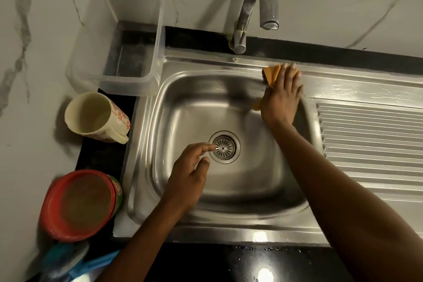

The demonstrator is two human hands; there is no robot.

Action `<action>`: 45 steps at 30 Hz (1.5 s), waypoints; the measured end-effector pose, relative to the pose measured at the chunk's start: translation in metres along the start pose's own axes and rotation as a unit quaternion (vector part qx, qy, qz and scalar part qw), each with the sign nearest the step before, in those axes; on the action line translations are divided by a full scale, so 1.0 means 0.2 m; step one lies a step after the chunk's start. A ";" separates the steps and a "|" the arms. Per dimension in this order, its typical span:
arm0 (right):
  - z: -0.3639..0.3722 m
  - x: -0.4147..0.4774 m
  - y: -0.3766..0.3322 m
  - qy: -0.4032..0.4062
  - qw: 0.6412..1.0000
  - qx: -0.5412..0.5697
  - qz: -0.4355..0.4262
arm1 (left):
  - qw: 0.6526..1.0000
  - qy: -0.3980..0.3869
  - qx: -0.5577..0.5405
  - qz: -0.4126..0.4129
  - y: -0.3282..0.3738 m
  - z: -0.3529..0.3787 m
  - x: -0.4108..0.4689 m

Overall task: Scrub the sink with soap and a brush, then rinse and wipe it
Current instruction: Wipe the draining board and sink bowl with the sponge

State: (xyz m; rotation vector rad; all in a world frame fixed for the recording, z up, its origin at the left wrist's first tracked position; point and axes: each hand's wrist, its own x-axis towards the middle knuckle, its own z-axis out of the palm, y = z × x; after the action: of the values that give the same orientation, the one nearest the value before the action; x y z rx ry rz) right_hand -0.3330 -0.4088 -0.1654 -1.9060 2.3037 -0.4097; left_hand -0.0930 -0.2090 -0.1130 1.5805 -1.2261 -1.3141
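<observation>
The steel sink [146, 167] fills the middle of the view, with its round drain strainer [224, 147] in the basin floor. My right hand [282, 96] lies flat with straight fingers on an orange cloth [272, 73], pressing it against the sink's far right rim and inner corner. My left hand [190, 174] hovers over the basin, fingers loosely curled and holding nothing, index tip near the strainer. A blue brush [68, 261] lies at the bottom left on the counter.
The tap [254, 4] arches over the back rim. A clear plastic tub [119, 41], a cream mug [96, 119] and a red-lidded container [80, 204] stand along the left. The ribbed drainboard [370, 139] lies on the right, and water drops dot the black front counter [251, 261].
</observation>
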 end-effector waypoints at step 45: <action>0.18 -0.27 -0.28 0.087 0.854 0.417 0.299 | 0.998 0.046 -0.008 -0.036 -0.08 -0.13 -0.06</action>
State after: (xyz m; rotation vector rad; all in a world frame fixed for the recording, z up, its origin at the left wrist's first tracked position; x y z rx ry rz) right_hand -0.2595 -0.3699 -0.1869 -0.7276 2.1016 -1.2535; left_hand -0.0649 -0.1944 -0.1185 1.6680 -1.1101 -1.2777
